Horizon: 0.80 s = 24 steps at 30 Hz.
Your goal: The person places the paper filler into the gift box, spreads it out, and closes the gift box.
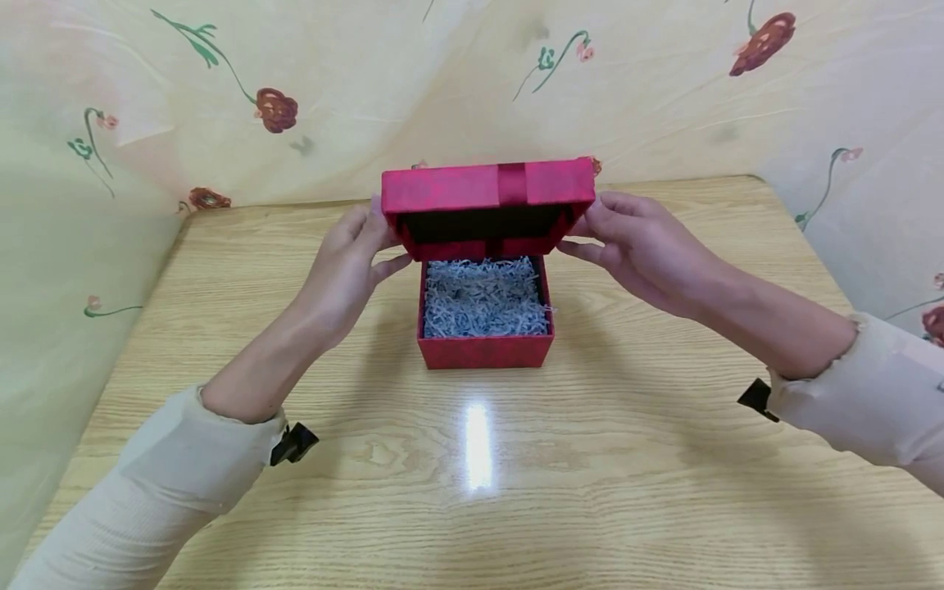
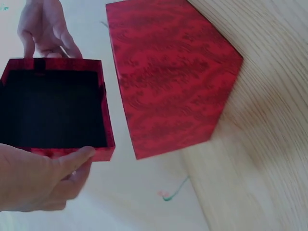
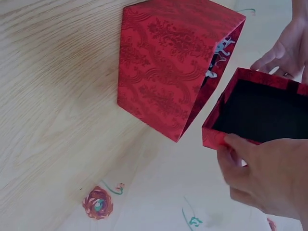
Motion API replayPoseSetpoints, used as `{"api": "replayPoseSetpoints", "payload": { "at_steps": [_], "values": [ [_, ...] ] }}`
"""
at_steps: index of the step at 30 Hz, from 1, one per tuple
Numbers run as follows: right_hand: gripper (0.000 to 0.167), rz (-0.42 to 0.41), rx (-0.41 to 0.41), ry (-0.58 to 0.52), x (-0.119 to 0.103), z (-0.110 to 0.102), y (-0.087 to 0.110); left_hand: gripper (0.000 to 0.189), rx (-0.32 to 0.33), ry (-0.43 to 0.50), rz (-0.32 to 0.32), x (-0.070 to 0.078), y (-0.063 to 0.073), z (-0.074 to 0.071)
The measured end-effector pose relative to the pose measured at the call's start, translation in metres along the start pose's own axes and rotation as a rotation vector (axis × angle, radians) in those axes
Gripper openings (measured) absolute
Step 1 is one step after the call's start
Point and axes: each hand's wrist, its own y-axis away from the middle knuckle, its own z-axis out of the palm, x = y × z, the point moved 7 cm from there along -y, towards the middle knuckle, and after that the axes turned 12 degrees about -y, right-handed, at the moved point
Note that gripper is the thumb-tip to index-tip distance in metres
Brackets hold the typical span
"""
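A red patterned gift box (image 1: 487,352) stands on the table, filled with pale blue shredded paper (image 1: 483,299). Above its back part, tilted so that the black inside faces me, is the red box lid (image 1: 442,190) with a darker ribbon band. My left hand (image 1: 342,274) grips the lid's left side, and my right hand (image 1: 649,250) grips its right side. In the left wrist view the lid (image 2: 107,130) is apart from the box (image 2: 173,77), its dark lining showing. The right wrist view shows a little shredded paper (image 3: 222,50) at the box's rim.
The light wooden table (image 1: 590,508) stretches in front of the box and to both sides. Behind it and at the sides hangs a pale cloth (image 1: 413,90) with printed flowers. Both sleeves bear a black clip (image 1: 293,443).
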Motion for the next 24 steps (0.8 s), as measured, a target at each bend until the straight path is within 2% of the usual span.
{"api": "replayPoseSetpoints", "payload": {
  "at_steps": [5, 10, 13, 16, 24],
  "values": [
    [0.05, 0.002, -0.046, -0.041, 0.001, -0.004, 0.002, 0.018, -0.01, 0.043, 0.051, -0.002, -0.001, -0.004],
    [0.045, 0.009, -0.066, -0.084, 0.003, -0.012, 0.004, 0.007, -0.045, 0.059, 0.056, -0.006, 0.0, -0.006],
    [0.032, -0.011, -0.074, -0.098, 0.003, -0.016, 0.005, 0.007, -0.082, 0.093, 0.067, -0.006, 0.001, -0.007],
    [0.022, -0.016, -0.081, -0.068, 0.004, -0.018, 0.006, 0.012, -0.124, 0.112, 0.079, -0.005, 0.002, -0.009],
    [0.022, -0.038, -0.082, -0.017, 0.003, -0.018, 0.009, 0.021, -0.211, -0.008, 0.111, -0.008, 0.005, -0.012]
  ]
}}
